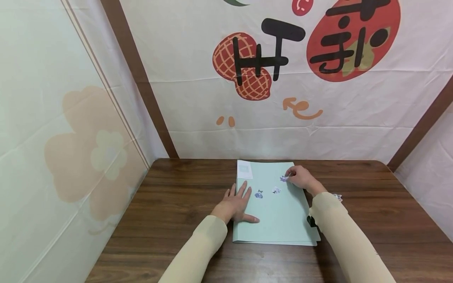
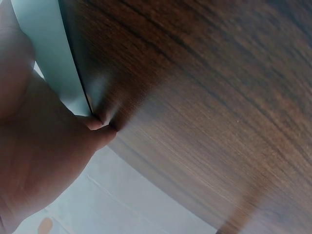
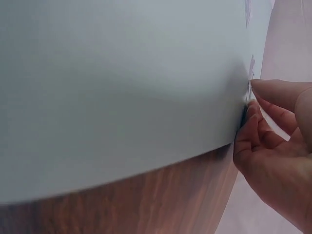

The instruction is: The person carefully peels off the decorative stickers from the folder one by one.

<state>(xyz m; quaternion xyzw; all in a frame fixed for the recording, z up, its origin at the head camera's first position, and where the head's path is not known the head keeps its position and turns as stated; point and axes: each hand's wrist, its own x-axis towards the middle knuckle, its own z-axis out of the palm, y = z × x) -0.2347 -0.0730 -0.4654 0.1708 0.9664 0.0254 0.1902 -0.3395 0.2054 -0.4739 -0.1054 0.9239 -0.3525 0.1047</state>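
A pale mint-green folder (image 1: 276, 224) lies on the table. My left hand (image 1: 234, 206) rests on its left side with the fingers spread, thumb out across the cover; the left wrist view shows two fingertips (image 2: 105, 134) at the folder's edge. Near the upper right corner, my right hand (image 1: 302, 179) pinches a small purple flower sticker (image 1: 283, 178) between thumb and finger, close against the cover. In the right wrist view the sticker (image 3: 252, 66) appears edge-on at the fingertips. Two more flower stickers, one blue-purple (image 1: 259, 194) and one paler (image 1: 276, 190), sit on the cover.
A white label (image 1: 244, 169) covers the folder's upper left corner. Another small cut-out (image 1: 338, 197) lies on the brown wooden table (image 1: 177, 220) beside the right forearm. Behind the table's far edge hangs a printed white cloth (image 1: 198, 141).
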